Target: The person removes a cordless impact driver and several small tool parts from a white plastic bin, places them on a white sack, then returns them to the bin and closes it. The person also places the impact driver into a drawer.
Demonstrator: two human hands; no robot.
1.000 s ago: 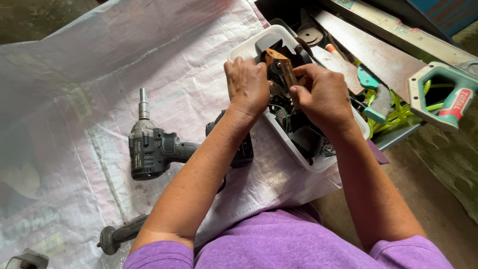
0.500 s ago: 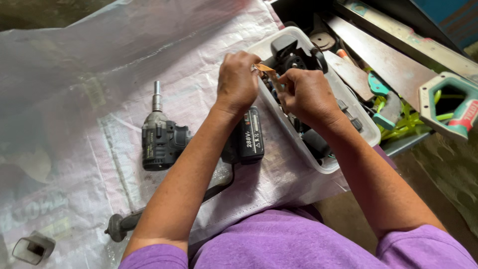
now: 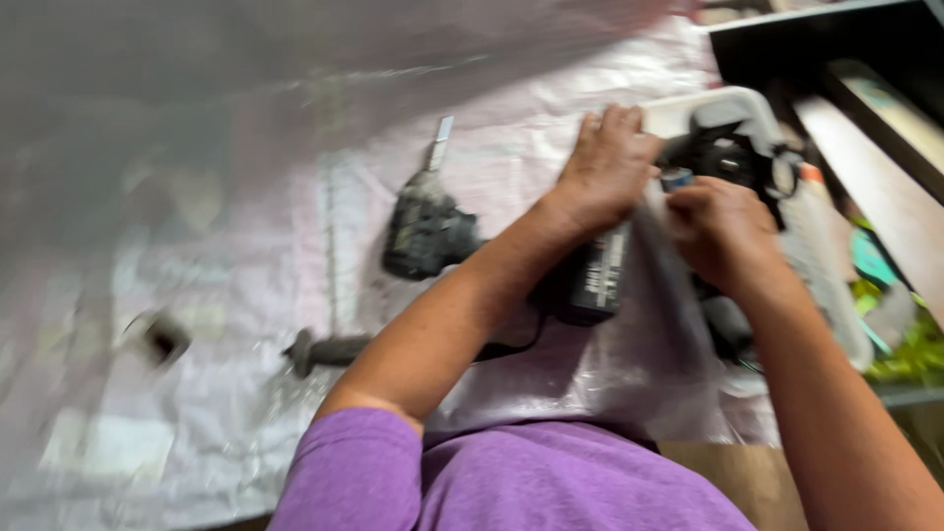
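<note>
The frame is motion-blurred. My left hand [image 3: 605, 167] lies with curled fingers over the near rim of a white plastic tray [image 3: 710, 98] full of dark tool parts; blur hides what, if anything, it grips. My right hand [image 3: 726, 234] is just to its right over the tray, fingertips pinched on a small blue-grey piece [image 3: 677, 179] between the two hands. A black power drill [image 3: 428, 228] lies on the white plastic sheet [image 3: 246, 197] to the left of my left forearm. A black battery pack [image 3: 596, 280] sits under my left wrist.
A black side handle [image 3: 329, 350] and a small dark part [image 3: 162, 337] lie on the sheet at the lower left. A dark open box [image 3: 836, 59] with boards and green and teal tools [image 3: 910, 344] stands on the right, behind the tray.
The view has swung right and blurred. Both hands stay at the tray. The brown tool they held a second ago is no longer visible; a small blue-grey piece shows between them.
</note>
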